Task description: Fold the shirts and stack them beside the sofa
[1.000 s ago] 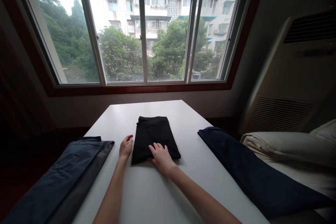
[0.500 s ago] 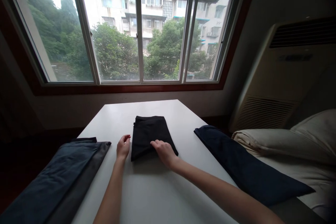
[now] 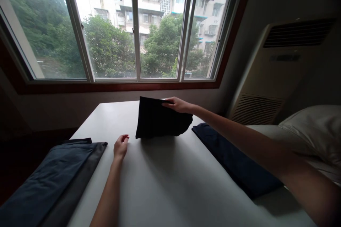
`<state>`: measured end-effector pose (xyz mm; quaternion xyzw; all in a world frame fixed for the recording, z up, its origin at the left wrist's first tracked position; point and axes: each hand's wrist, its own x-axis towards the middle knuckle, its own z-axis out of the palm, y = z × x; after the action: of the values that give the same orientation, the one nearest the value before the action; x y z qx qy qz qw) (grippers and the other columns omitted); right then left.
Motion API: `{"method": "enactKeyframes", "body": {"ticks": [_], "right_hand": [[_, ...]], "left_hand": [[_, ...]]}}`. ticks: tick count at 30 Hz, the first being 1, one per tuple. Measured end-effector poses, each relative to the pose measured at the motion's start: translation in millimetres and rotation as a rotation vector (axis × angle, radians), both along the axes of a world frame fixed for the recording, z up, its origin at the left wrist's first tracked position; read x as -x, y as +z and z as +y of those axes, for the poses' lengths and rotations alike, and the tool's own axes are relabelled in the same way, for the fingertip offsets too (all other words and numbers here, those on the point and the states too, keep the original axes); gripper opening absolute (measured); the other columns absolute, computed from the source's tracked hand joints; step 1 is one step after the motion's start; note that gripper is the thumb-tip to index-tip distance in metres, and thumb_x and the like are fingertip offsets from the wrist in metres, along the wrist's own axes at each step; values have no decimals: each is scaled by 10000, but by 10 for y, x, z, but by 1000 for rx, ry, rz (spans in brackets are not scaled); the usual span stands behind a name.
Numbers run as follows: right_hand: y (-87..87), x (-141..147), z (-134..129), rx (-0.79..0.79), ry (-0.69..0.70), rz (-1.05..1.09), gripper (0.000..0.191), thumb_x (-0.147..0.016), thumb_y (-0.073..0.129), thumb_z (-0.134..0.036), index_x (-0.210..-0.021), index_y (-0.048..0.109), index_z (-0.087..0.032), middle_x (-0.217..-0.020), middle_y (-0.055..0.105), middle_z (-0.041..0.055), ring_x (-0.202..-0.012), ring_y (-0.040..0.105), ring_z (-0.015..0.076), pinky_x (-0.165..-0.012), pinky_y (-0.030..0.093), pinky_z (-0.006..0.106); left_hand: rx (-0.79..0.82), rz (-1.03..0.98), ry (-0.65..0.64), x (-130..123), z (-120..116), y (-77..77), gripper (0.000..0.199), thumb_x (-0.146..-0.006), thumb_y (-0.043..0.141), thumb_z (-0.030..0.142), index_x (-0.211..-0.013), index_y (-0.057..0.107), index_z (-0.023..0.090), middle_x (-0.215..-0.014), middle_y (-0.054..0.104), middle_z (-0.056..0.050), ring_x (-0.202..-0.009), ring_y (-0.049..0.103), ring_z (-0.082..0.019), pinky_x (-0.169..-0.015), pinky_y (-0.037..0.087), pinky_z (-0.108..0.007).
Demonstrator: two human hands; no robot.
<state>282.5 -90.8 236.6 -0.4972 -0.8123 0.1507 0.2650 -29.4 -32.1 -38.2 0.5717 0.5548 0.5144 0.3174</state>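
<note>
A folded black cloth [image 3: 162, 120] is raised off the white table [image 3: 149, 173], hanging nearly upright with its shadow below. My right hand [image 3: 177, 104] grips its upper edge at the right, fingers pinched on the fabric. My left hand [image 3: 121, 146] rests at the table's surface left of the cloth, apart from it, with its fingers curled together and nothing seen in them.
Folded blue-grey trousers [image 3: 53, 170] and a dark grey garment [image 3: 77, 181] lie along the left table edge. A navy garment [image 3: 234, 163] lies along the right edge, beside pale bedding [image 3: 314, 127]. A window [image 3: 135, 35] and an air conditioner [image 3: 277, 64] stand beyond.
My right hand has lifted the black cloth from lying flat to hanging upright, moving it up and slightly right. My left hand stays beside it, much as before. The view has shifted slightly.
</note>
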Motion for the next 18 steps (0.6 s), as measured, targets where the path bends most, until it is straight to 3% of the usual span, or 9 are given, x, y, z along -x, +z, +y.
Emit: {"method": "enactKeyframes", "body": {"ticks": [3, 6, 9, 12, 16, 18], "right_hand": [[431, -148, -118, 107, 27, -40, 505, -829, 564, -599, -826, 659, -102, -618, 558, -45, -527, 450, 55, -533, 368, 185], [800, -279, -259, 166, 0, -68, 477, -830, 606, -584, -914, 682, -121, -711, 640, 1, -575, 523, 82, -556, 411, 206], [1091, -422, -403, 201, -55, -104, 501, -873, 575, -554, -1086, 677, -112, -868, 697, 49, -648, 576, 96, -635, 461, 224], [1314, -556, -589, 252, -66, -110, 565, -901, 540, -549, -1226, 621, -94, -1004, 703, 77, -711, 601, 89, -724, 482, 234], [1523, -671, -902, 323, -101, -84, 631, -899, 536, -552, -1282, 571, -52, -1054, 701, 94, -741, 622, 74, -800, 493, 231], [1608, -719, -1052, 293, -125, -94, 631, -900, 531, -544, -1284, 567, -45, -1056, 702, 90, -763, 639, 72, -826, 498, 228]], "left_hand": [[5, 5, -28, -4, -38, 26, 302, -795, 524, 333, -1009, 648, 159, -1017, 712, -103, -987, 662, -249, -908, 492, -369], [26, -9, -47, -13, -100, 93, 331, -777, 539, 355, -1005, 642, 139, -1012, 705, -123, -995, 655, -268, -924, 481, -393], [53, -80, -99, -110, -228, 357, 400, -793, 556, 416, -1051, 618, 116, -1064, 689, -150, -1044, 640, -280, -958, 468, -407], [19, -98, -285, -386, -462, 958, 524, -834, 579, 506, -1193, 569, 126, -1233, 627, -163, -1186, 577, -286, -1021, 433, -406], [-185, -255, -683, -1001, -823, 2110, 589, -896, 578, 504, -1404, 420, 250, -1484, 440, -101, -1374, 405, -250, -1103, 366, -385], [-318, -380, -846, -1330, -941, 2656, 616, -848, 667, 479, -1377, 452, 249, -1436, 498, -83, -1352, 432, -255, -1104, 369, -389]]}}
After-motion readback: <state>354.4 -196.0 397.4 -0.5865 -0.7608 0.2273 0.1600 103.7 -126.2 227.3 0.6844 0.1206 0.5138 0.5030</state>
